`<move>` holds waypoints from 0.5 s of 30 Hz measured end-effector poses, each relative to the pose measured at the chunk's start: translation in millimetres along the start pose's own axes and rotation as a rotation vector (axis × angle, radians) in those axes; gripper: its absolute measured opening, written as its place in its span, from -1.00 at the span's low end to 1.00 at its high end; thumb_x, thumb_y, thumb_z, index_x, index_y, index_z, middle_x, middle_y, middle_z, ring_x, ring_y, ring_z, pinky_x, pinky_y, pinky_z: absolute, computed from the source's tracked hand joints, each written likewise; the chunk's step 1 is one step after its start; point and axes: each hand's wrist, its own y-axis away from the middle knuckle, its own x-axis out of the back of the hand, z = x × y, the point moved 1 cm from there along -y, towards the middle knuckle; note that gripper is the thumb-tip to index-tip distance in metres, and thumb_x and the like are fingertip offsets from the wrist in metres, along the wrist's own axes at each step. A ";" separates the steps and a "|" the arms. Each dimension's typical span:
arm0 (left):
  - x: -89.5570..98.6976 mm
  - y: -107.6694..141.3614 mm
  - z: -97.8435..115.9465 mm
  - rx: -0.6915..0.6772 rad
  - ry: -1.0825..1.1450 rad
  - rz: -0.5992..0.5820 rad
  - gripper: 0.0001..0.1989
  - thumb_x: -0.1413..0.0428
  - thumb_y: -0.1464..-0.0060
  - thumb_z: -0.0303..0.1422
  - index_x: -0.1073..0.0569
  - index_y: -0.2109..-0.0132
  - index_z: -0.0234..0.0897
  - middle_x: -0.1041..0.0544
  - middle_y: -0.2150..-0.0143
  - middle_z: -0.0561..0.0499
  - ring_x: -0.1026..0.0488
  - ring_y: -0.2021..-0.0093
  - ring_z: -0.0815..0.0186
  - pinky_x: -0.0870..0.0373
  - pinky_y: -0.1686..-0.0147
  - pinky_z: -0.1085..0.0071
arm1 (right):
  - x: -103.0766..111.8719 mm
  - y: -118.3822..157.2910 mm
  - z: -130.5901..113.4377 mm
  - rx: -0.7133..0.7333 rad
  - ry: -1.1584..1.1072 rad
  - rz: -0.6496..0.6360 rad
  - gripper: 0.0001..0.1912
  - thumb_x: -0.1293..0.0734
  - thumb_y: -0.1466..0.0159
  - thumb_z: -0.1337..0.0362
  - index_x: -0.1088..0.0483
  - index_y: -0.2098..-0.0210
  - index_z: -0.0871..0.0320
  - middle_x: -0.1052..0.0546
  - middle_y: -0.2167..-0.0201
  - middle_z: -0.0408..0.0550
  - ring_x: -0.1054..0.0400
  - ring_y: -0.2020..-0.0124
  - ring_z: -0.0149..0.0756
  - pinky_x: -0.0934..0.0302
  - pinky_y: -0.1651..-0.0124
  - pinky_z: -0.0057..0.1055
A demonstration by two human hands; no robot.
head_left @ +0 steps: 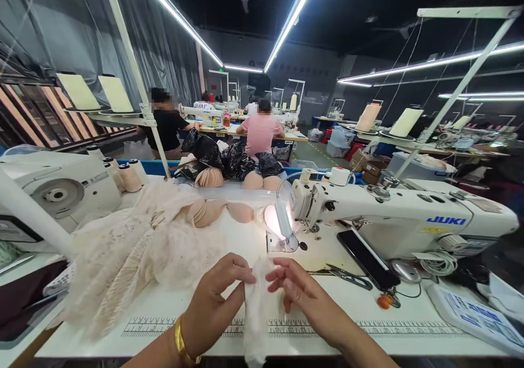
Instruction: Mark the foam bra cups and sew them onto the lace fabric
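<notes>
A narrow piece of thin white fabric (256,319) hangs over the table's front edge between my two hands. Its left side is pinched between the thumb and fingers of my left hand (215,300), which wears a gold bracelet at the wrist. My right hand (301,291) is on the other side of the cloth, open, its fingers apart and slightly curled; whether the fingertips touch the cloth is hard to tell. Just beyond lies the lit needle area of a white JUKI sewing machine (409,207). A heap of cream lace fabric (143,259) spreads to the left.
Beige bra cups (240,212) lie behind the lace. On the right are thread snips (350,276), a black phone (367,260) and a white box (475,316). A printed ruler (368,330) runs along the front edge. Two people sit at machines farther off.
</notes>
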 end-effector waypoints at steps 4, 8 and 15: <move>-7.5 1.9 -11.0 0.525 0.566 0.097 -0.87 -0.29 -0.10 -0.27 -0.53 0.30 -0.21 -0.47 0.30 0.04 -0.40 0.35 0.34 -0.36 0.37 0.45 | -11.1 -5.0 4.4 0.020 0.025 0.074 -0.13 -0.51 -0.22 -0.23 -0.19 -0.37 -0.10 -0.44 -0.13 0.05 -0.38 -0.08 -0.09 -0.26 -0.07 -0.17; -9.5 -3.2 -7.4 0.773 0.850 -0.020 -0.68 -0.26 -0.07 -0.04 -0.51 0.21 -0.18 -0.51 0.30 0.01 -0.47 0.28 0.21 -0.43 0.27 0.31 | -20.7 -10.5 -2.3 0.027 0.016 0.169 -0.53 -0.44 -0.33 -0.12 -0.38 -0.05 0.03 -0.33 0.40 -0.24 -0.30 0.33 -0.29 -0.21 0.19 -0.34; -16.6 -12.7 -12.7 0.804 0.516 -0.081 -0.44 -0.45 0.13 0.01 -0.48 0.11 -0.23 -0.60 0.20 -0.03 -0.51 0.20 0.19 -0.42 0.16 0.30 | -13.6 -9.1 -15.0 0.147 0.403 0.248 -0.70 -0.32 -0.43 0.05 -0.43 -0.08 0.02 -0.35 0.38 -0.21 -0.29 0.29 -0.25 -0.19 0.15 -0.30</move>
